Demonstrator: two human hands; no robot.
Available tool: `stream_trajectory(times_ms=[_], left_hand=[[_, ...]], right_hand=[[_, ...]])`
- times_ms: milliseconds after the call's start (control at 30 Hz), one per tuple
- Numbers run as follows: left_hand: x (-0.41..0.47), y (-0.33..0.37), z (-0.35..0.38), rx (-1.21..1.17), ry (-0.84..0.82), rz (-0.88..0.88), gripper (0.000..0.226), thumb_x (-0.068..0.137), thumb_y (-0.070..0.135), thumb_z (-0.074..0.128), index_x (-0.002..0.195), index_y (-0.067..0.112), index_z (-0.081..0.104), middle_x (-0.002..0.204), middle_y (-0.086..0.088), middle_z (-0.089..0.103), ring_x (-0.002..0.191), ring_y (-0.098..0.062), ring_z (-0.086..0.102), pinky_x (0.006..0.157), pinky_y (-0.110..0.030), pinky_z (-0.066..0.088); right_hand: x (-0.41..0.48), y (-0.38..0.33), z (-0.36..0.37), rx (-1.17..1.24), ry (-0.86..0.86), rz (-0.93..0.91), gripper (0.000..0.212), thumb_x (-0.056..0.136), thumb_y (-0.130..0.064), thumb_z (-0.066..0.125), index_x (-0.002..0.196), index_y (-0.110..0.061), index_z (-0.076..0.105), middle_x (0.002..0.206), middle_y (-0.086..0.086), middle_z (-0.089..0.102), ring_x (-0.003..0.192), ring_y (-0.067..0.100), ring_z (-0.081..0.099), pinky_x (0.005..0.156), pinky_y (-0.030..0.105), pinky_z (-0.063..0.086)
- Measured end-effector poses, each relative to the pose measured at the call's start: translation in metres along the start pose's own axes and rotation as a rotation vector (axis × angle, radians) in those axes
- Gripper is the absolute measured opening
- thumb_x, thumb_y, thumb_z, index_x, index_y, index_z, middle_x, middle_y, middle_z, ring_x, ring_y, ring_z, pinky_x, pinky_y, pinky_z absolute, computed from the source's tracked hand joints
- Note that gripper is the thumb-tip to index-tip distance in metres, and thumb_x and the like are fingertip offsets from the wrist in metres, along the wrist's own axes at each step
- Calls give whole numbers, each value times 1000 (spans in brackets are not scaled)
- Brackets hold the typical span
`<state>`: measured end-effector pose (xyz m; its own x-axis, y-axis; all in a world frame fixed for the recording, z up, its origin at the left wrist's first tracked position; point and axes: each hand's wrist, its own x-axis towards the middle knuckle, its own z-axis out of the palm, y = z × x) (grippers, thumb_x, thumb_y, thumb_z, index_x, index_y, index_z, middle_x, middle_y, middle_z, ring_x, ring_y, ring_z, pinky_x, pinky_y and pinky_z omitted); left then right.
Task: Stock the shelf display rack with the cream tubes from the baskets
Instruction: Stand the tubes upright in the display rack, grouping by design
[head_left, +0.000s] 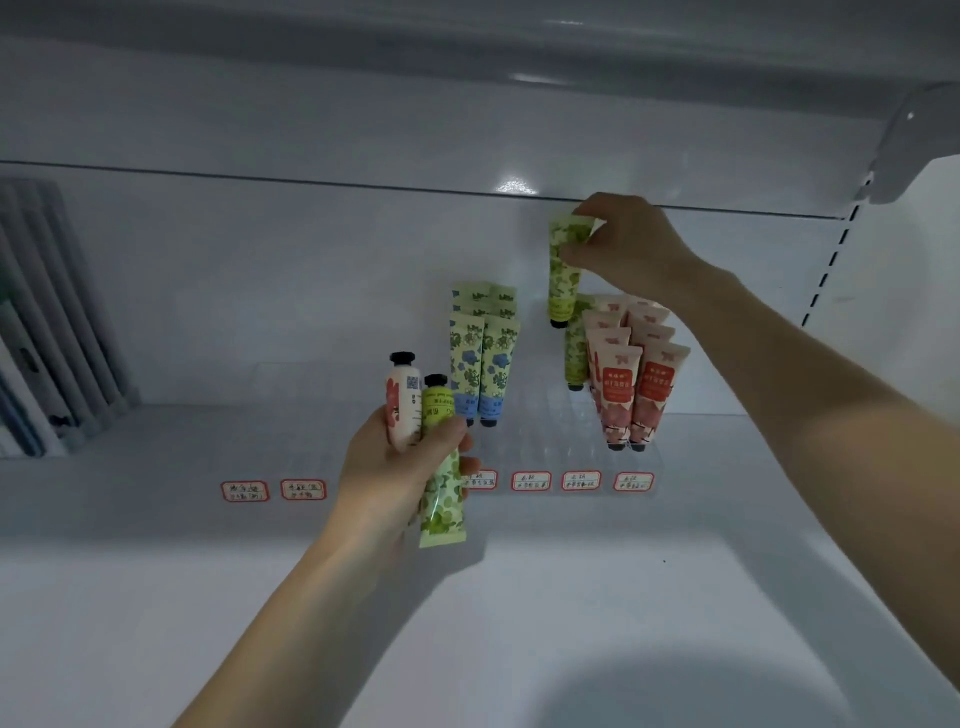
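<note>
My right hand (631, 247) pinches the flat end of a green leaf-print cream tube (563, 280), cap down, above the back of a clear display rack (545, 421) on the white shelf. Another green tube (575, 348) stands in the rack below it. To its left stand several blue-flower tubes (483, 364); on the right are several red-and-pink tubes (634, 384). My left hand (400, 467), in front of the rack, grips two tubes: a white one with a red flower (402, 405), cap up, and a green leaf-print one (441, 467), cap up.
Red-bordered handwritten labels (530, 480) line the shelf in front of the rack, with two more (275, 490) further left. Grey upright dividers (47, 322) stand at the far left. An upper shelf (519, 57) overhangs, with a bracket (914, 140) at the right.
</note>
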<state>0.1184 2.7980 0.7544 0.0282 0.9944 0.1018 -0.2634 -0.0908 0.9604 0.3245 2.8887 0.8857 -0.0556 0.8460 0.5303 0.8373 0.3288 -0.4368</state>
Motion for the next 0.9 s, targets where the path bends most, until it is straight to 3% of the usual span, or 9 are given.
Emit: stream_trajectory(times_ms=[100, 200, 267, 600, 767, 900], left_hand=[[2, -3, -4, -3, 29, -10, 5, 85, 8, 63, 87, 10, 59, 72, -8, 69, 60, -18, 67, 58, -32, 52], [4, -4, -6, -11, 51, -22, 4, 85, 8, 63, 86, 9, 59, 73, -9, 68, 59, -19, 67, 59, -32, 53], [5, -5, -6, -11, 60, -23, 4, 85, 7, 62, 87, 9, 59, 74, -10, 68, 58, -19, 67, 60, -33, 53], [5, -4, -7, -17, 58, -22, 4, 85, 7, 61, 86, 9, 58, 73, -10, 67, 58, -19, 67, 61, -34, 54], [5, -4, -7, -13, 62, -23, 4, 86, 7, 61, 86, 9, 58, 73, -10, 67, 59, -19, 67, 67, -38, 54], [4, -4, -9, -11, 70, -24, 4, 86, 8, 61, 88, 10, 59, 72, -8, 69, 60, -19, 68, 69, -40, 54]], right_hand=[[16, 9, 13, -83, -68, -18, 17, 84, -23, 63, 100, -18, 59, 85, -5, 55, 69, 7, 50, 53, 2, 31], [23, 16, 27, -240, -144, -21, 17, 83, -27, 64, 96, -19, 59, 97, 0, 55, 82, 14, 49, 63, 22, 36], [22, 19, 32, -298, -177, 10, 26, 83, -27, 65, 104, -13, 62, 97, 2, 56, 85, 16, 51, 69, 26, 37], [16, 25, 34, -384, -176, 99, 31, 85, -33, 63, 106, -11, 63, 105, 6, 61, 90, 20, 53, 71, 28, 37], [16, 22, 38, -463, -192, 114, 25, 87, -32, 61, 96, -10, 62, 88, 2, 54, 82, 19, 50, 66, 28, 33], [22, 16, 34, -531, -284, 141, 24, 83, -25, 66, 72, -9, 50, 68, 1, 47, 75, 23, 51, 52, 23, 28]])
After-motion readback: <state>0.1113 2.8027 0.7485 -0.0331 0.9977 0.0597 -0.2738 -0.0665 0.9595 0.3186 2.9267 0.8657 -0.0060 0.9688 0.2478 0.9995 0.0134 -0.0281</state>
